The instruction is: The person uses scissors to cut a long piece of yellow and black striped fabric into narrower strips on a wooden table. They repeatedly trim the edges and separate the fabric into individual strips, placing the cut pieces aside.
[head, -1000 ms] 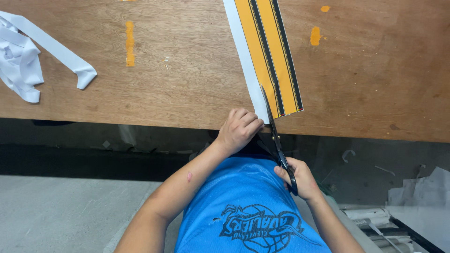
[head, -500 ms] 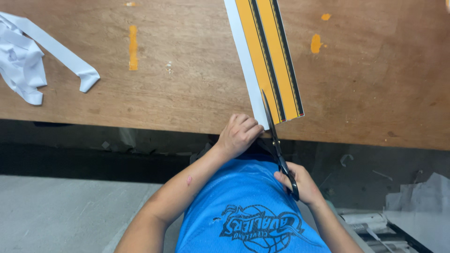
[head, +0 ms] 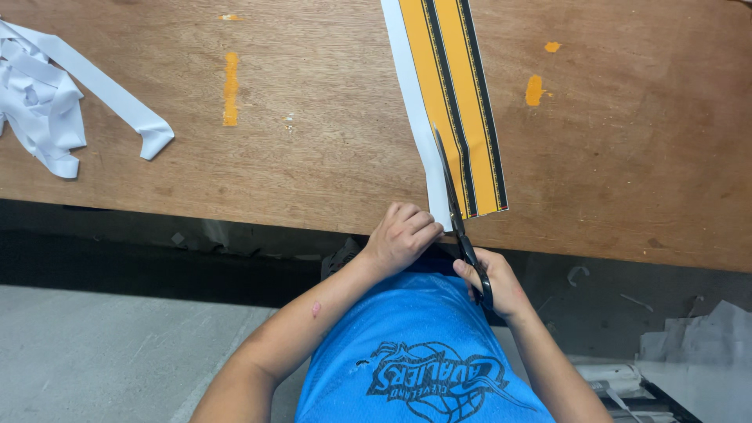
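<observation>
Table: a worn brown wooden tabletop (head: 313, 157) fills the upper part of the view, marked with a few orange paint smears; its near edge runs just above the person's hands.
Floor: grey concrete below the table edge, with crumpled pale paper at the lower right.
Shirt: the person wears a blue printed T-shirt (head: 407, 345), seen from above.
Printed strip: a long paper strip (head: 458, 102) with orange and black lengthwise bands and a white margin on its left side lies on the table, running from the top edge of the view down to the near table edge.
Offcuts: a heap of white paper strips (head: 55, 110) lies at the far left of the table, well apart from the hands.
Scissors: black scissors (head: 453, 196) lie along the border between white margin and orange band, blades nearly together, tips pointing away from the person.
Left hand: the left hand (head: 401, 239) sits at the table edge, fingers curled and pressed together, pinching the strip's white near end.
Right hand: the right hand (head: 489, 282) is below the table edge, fingers wrapped through the scissor handles.
</observation>
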